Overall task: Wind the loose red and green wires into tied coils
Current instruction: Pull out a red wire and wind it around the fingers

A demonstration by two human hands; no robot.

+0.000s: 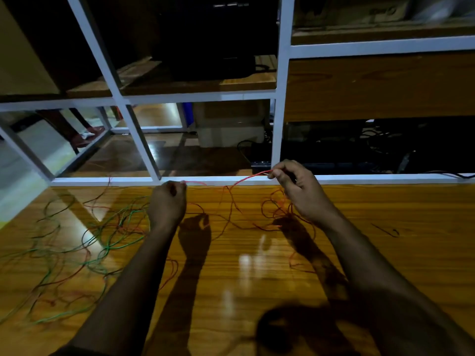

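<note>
A thin red wire (246,178) is stretched between my two hands above the far edge of the glossy wooden table (231,265). My left hand (168,201) grips one part of it in curled fingers. My right hand (295,186) pinches the wire between thumb and fingertips, with loose red loops (275,209) hanging below it onto the table. A tangle of green wire (113,235) mixed with more red wire lies spread over the left side of the table.
A white metal frame (279,98) with wooden shelves stands right behind the table's far edge. Dark equipment and cables sit on the lower shelf at the right. A short dark wire piece (388,231) lies on the table at the right.
</note>
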